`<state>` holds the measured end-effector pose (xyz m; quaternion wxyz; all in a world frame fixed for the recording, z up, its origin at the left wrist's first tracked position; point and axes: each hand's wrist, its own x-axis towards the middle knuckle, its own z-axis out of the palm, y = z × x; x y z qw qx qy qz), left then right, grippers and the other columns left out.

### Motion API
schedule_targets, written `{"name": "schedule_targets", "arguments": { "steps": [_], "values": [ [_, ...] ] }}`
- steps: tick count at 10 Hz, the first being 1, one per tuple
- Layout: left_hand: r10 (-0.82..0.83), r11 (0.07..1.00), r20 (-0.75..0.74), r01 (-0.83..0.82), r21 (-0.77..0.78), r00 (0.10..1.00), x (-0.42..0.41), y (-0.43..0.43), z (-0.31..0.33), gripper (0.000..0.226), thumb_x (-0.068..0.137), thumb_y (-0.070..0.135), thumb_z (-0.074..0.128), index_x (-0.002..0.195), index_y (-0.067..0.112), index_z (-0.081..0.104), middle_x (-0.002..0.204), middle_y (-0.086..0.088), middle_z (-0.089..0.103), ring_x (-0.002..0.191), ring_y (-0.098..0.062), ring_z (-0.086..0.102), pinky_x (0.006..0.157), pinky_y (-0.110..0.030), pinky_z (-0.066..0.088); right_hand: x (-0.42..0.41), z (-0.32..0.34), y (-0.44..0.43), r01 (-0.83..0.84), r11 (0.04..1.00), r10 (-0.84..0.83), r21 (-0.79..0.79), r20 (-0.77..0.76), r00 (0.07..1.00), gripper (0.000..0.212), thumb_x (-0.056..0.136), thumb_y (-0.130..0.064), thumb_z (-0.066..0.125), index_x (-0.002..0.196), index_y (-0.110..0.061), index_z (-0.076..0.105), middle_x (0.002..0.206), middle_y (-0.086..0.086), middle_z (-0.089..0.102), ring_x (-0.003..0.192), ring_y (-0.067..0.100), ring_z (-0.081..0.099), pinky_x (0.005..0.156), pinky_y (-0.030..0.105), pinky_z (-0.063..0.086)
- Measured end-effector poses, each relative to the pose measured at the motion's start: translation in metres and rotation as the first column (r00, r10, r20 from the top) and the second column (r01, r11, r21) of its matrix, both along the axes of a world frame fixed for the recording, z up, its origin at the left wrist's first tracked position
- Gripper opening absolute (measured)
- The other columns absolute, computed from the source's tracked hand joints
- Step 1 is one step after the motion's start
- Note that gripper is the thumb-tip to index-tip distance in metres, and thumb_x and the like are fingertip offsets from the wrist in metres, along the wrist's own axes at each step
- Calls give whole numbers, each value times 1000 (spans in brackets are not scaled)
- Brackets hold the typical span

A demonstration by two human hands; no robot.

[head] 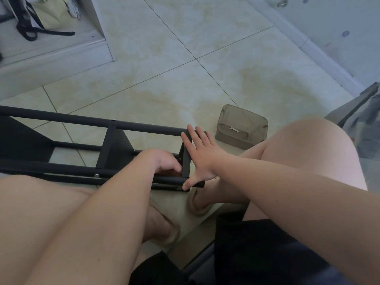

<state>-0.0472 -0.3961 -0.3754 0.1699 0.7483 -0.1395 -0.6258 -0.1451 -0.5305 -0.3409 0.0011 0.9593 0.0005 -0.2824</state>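
Head view, only one camera. Black metal frame (82,120) lies on its side on the floor, running from far left to just in front of my knees, its right end between my hands.

Right hand (200,157) is spread flat, nothing clamped: fingers on the end of the far rail, thumb on the end of the near rail, palm against the end plate (186,163). Pure bracing.

Left hand (164,161) reaches inside the frame just left of that plate, fingers curled down at the joint. Whatever they pinch is hidden, so I can't tell whether it grips a fastener or just the rail.

My read: mid-assembly, working the end-plate joint. A screw (96,175) is already seated further left on the near rail.

Next move probably needs the small wrench (233,128), which sits in the translucent grey box (242,128) on the floor just right of the frame. One hand has to let go, so the frame must stay put without the brace.

Surface: glossy beige floor tiles (185,48) with yellowish stains. Tan slippers (199,204) on my feet below the frame.

Room: white cabinet (61,56) far left holding a bag (51,13) with black straps; pale wall (339,27) with baseboard far right.
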Motion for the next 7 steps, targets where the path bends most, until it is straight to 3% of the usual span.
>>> {"name": "schedule_targets", "arguments": {
  "steps": [1,2,3,4,5,6,7],
  "values": [
    [13,1000,-38,-13,-6,999,0,2,0,25,81,12,65,102,1,73,90,-12,63,86,-28,54,89,-39,44,0,0,0,-3,1000,3,1,-2,1000,158,55,-97,58,156,-9,-24,161,19,-35,149,41,-30,123,55,-11],
    [18,1000,-79,-18,0,997,0,3,2,18,81,11,61,91,5,74,83,-11,61,81,-27,50,83,-37,39,0,0,0,-3,1000,3,3,2,1000,158,55,-97,59,157,-10,-24,161,19,-34,149,41,-29,123,55,-11],
    [48,999,-83,-47,11,995,-1,2,2,13,85,13,63,77,11,73,73,-4,70,73,-21,59,80,-31,44,0,0,0,-1,1000,1,4,1,1000,158,55,-97,59,156,-10,-25,161,19,-35,149,40,-30,123,55,-11],
    [41,999,-31,-41,1,999,-1,1,0,8,84,15,68,79,10,71,79,-4,70,78,-20,61,83,-34,49,0,0,0,1,1000,-1,7,1,1000,158,54,-97,59,156,-10,-25,161,19,-35,149,40,-30,123,54,-11],
    [14,1000,-13,-14,5,1000,0,0,-1,14,81,16,68,90,6,71,91,-12,66,88,-27,59,98,-42,47,0,-1,0,3,1000,-3,11,-3,1000,158,54,-97,59,156,-10,-25,160,18,-36,148,39,-31,123,54,-12],
    [20,1000,-23,-20,7,1000,1,1,0,27,81,14,66,106,4,74,97,-13,67,92,-27,60,104,-47,45,0,0,0,3,1000,-3,10,-2,1000,158,54,-97,59,156,-10,-25,160,18,-36,149,39,-31,123,54,-12],
    [29,1000,-41,-29,8,999,1,2,1,27,82,13,64,106,4,74,89,-11,66,84,-26,57,91,-41,47,0,-1,0,1,1000,-1,6,1,1000,158,54,-97,59,156,-10,-24,160,19,-35,149,40,-30,123,54,-12]
  ]
}}
